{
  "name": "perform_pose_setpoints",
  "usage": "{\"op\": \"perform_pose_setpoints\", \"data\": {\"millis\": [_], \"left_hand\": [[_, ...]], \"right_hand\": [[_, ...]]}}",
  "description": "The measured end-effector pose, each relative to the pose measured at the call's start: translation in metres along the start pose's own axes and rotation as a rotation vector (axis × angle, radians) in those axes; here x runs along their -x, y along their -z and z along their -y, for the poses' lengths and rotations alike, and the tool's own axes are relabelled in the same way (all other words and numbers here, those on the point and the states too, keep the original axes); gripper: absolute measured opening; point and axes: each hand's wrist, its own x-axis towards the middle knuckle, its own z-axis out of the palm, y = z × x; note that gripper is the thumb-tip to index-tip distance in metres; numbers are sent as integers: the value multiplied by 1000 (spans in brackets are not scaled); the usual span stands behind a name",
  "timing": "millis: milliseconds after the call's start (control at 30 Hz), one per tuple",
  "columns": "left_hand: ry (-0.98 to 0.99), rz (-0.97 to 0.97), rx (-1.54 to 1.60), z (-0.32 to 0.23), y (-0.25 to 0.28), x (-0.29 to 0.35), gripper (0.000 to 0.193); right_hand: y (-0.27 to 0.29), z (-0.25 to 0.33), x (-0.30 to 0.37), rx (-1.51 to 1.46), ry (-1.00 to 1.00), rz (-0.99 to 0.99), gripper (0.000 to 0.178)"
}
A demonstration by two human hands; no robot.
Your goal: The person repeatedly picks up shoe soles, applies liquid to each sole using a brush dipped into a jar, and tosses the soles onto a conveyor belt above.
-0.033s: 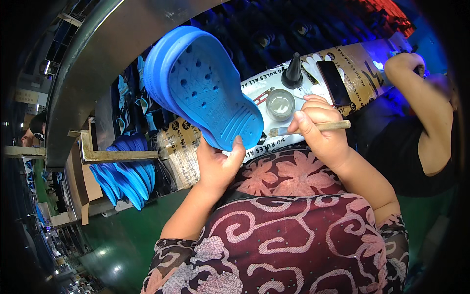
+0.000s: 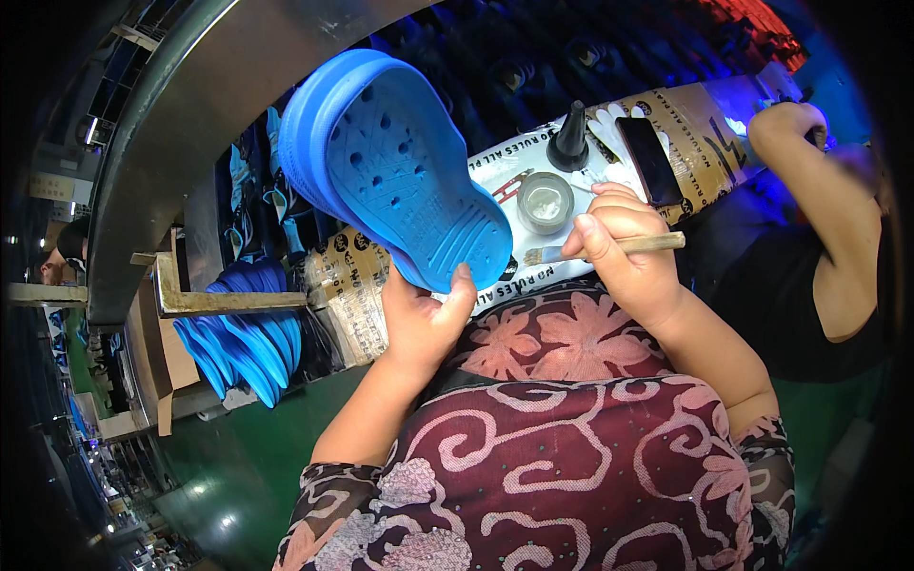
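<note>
My left hand (image 2: 426, 319) grips the heel end of a bright blue clog (image 2: 419, 195), its thumb on the ridged surface and its other fingers hidden underneath. The clog is raised and tilted, with its wide, holed toe end pointing up and to the left. In my right hand (image 2: 624, 252) is a paintbrush (image 2: 657, 243) with a wooden handle, pinched near its ferrule; the bristles point left, apart from the clog. Just beyond the bristles stands a small round jar (image 2: 546, 203) holding something clear or pale. Behind it are a black cone-shaped nozzle (image 2: 569, 143) and small red-handled snips (image 2: 511, 187).
A dark phone (image 2: 649, 160) and white gloves (image 2: 609, 138) lie on the cardboard-covered work surface (image 2: 347, 295). Blue shoe parts (image 2: 243, 343) are stacked at left beside a wooden bar (image 2: 233, 304). A metal beam (image 2: 157, 143) arches overhead. Another person's arm (image 2: 819, 190) is at right.
My right hand and the paintbrush have shifted very slightly to the right. The clog stays almost where it was.
</note>
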Motion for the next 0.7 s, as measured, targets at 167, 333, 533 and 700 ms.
{"op": "perform_pose_setpoints", "data": {"millis": [167,333,533,700], "left_hand": [[-2,13,5,0,-2,0,38],[2,15,-15,0,1,2,37],[-20,8,-27,2,2,6,36],[-57,-27,31,8,1,7,34]], "right_hand": [[-5,5,-2,-28,76,18,29],[-1,-1,2,35,68,4,29],[1,3,7,-42,94,49,24],[5,2,10,-18,110,60,21]]}}
